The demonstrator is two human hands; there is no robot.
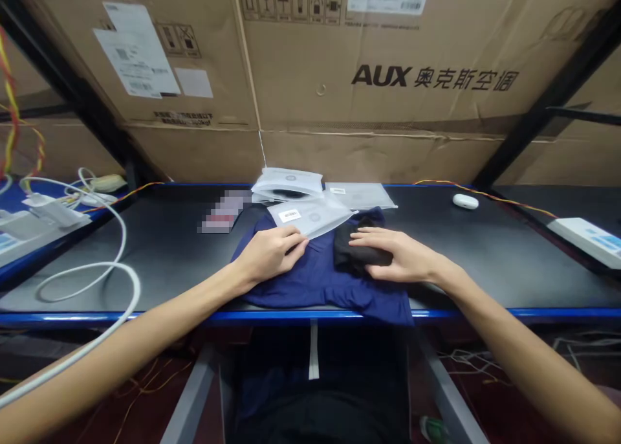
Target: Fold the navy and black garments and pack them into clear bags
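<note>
White cable (137, 288) is looped at left. Over navy cloth (310, 279) spread on the worktop (179, 263), a plastic bag (323, 219) is pinched at its near corner by the left hand (269, 256); a black bundle (345, 253) is clasped beneath the right hand (402, 253).

The left hand (269, 256) and right hand (400, 253) were bare, as were both forearms (160, 331). Dark clothing (323, 402) showed at near centre, its details obscured by shadow.

Black tabletop (485, 256), blue-edged — on it navy cloth (310, 282), frosted pouches (371, 197), small white case (465, 202).
</note>
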